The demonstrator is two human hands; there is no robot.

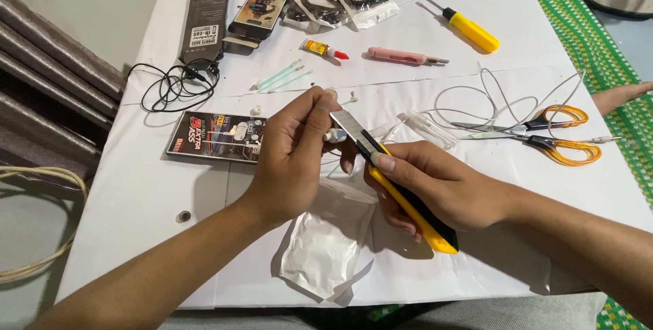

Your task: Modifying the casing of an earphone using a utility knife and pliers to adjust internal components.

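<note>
Left hand (289, 160): closed in a pinch on a small white earbud piece (334, 135), held above the white paper sheet (476, 71).
Right hand (435, 190): wrapped around a yellow-and-black utility knife (401, 190); its flat steel blade is laid against the earbud piece.
Beneath: a crinkled clear plastic pouch (326, 245).
Nearby: orange-handled scissors (551, 136), thin white cable (496, 102).

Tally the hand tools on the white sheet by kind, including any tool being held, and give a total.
Utility knife, held in the right hand: 1
Scissors: 1
Screwdriver: 1
Pink tool, kind unclear: 1
Total: 4
The left hand pinches a small white piece against the blade.
</note>
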